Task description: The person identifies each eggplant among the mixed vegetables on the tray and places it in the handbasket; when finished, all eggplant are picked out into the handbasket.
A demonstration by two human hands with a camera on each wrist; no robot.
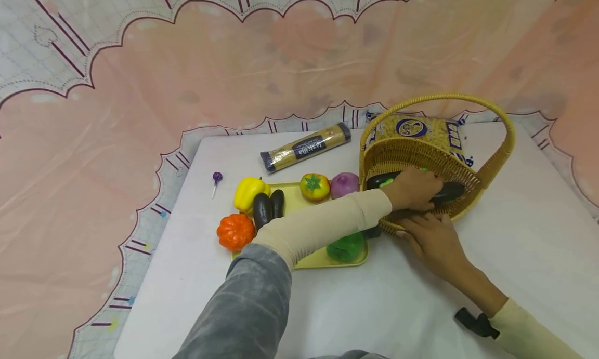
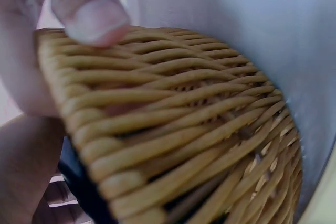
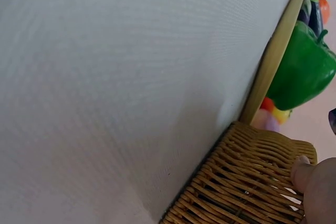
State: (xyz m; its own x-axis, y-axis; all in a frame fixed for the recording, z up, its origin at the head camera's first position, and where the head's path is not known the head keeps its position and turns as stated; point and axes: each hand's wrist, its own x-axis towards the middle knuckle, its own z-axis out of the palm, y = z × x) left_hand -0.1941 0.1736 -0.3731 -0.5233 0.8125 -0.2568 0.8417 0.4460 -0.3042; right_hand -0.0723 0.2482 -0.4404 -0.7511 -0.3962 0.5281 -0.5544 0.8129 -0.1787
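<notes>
A wicker basket [image 1: 416,150] with a tall arched handle stands at the right of the table. My left hand [image 1: 416,187] reaches down inside it, its fingers curled over a dark eggplant [image 1: 450,191]. Another dark shape with a green tip [image 1: 382,180] shows on the other side of that hand, partly hidden by it. My right hand [image 1: 435,244] grips the basket's near rim. In the right wrist view its thumb [image 3: 303,174] presses on the outside of the woven wall. The left wrist view looks along the weave [image 2: 210,93], with dark eggplant skin [image 2: 79,182] behind the rim.
A yellow tray [image 1: 323,265] beside the basket holds a yellow pepper [image 1: 251,194], eggplants [image 1: 262,209], a tomato [image 1: 314,186], an onion [image 1: 344,184] and a green pepper [image 3: 304,69]. An orange pumpkin [image 1: 235,232], lollipop [image 1: 217,178], spaghetti pack [image 1: 306,147] and pasta bag [image 1: 412,128] lie around.
</notes>
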